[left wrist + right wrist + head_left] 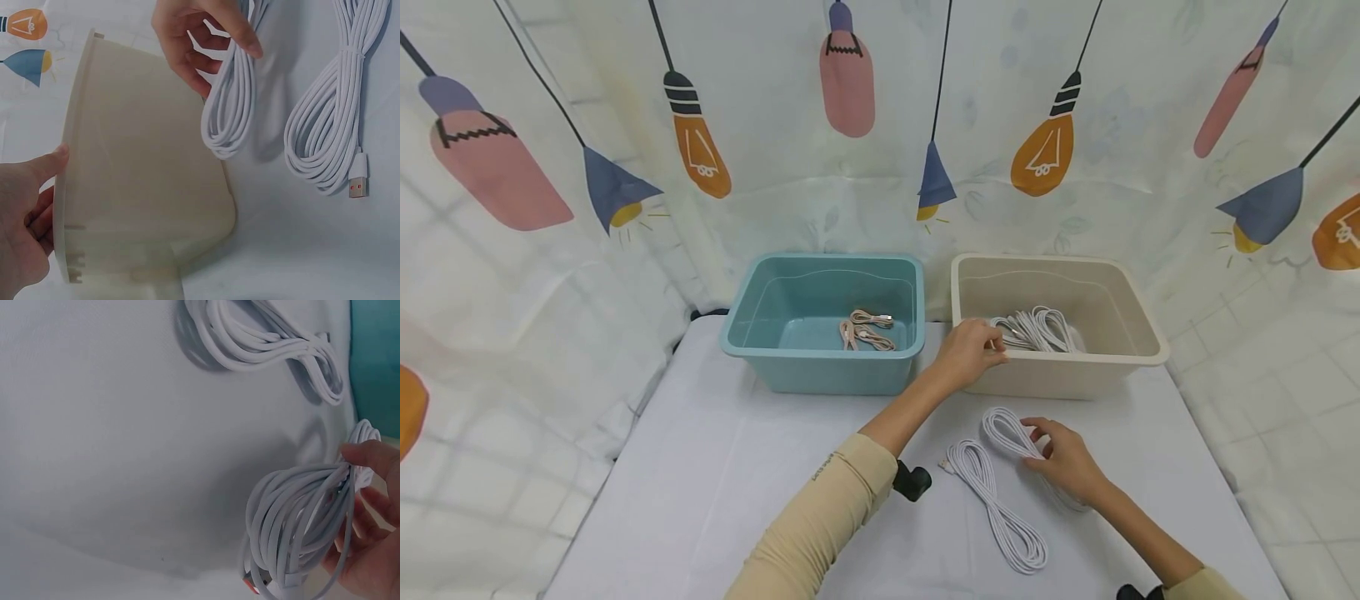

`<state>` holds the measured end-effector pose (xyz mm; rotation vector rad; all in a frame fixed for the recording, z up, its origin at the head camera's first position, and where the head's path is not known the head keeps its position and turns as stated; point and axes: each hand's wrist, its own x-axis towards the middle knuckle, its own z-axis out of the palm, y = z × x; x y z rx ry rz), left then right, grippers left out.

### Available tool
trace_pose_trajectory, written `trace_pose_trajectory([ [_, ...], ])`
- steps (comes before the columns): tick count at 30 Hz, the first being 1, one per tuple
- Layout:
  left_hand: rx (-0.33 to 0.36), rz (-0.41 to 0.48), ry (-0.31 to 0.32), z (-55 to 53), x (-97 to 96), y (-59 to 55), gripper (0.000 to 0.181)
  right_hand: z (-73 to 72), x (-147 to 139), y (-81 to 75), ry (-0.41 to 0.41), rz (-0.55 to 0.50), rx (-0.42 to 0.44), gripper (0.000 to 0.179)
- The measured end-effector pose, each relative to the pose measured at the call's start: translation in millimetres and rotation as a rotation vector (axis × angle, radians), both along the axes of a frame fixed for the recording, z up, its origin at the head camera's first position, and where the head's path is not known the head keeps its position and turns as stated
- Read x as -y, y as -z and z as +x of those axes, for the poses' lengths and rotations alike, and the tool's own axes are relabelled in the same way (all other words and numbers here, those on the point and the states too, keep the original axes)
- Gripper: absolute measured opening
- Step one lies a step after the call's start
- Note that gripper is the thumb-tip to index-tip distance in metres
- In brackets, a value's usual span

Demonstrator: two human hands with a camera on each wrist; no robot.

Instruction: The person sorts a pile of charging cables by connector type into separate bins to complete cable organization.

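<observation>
My left hand (972, 353) grips the near left rim of the beige plastic bin (1060, 375). In the left wrist view its thumb lies on the rim and the fingers curl over the other side. A coiled white USB cable (230, 106) hangs from my right hand (1063, 458), pinched between thumb and fingers near its middle tie. The right wrist view shows its loops (281, 512) raised over the cloth, with a plug at the lower end. A second coiled white USB cable (992, 500) lies on the table beside it. Inside the beige bin rest several coiled white cables (1041, 327).
To the left of the beige bin stands a teal bin (820, 367) with a few small beige cable coils (868, 332) inside. A white cloth (700, 483) covers the table. Behind hangs a curtain (760, 200) printed with lamps and bulbs.
</observation>
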<state>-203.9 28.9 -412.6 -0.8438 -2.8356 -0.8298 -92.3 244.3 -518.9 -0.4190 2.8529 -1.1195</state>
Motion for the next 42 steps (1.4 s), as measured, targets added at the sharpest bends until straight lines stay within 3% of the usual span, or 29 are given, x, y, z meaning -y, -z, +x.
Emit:
trace_pose_trajectory([
  [18, 0.014, 0.015, 0.008, 0.3, -0.1, -2.6, 0.015, 2.3, -21, -49.9, -0.067, 0.032, -0.131, 0.059],
  [27, 0.04, 0.03, 0.021, 0.0, 1.8, -2.5, 0.016, -0.2, -32, -66.4, -0.128, -0.006, -0.271, 0.059],
  [42, 0.035, 0.012, 0.016, -1.3, 1.1, 1.3, 0.018, -10.4, -45, -105.8, -0.133, 0.042, -0.31, 0.06],
])
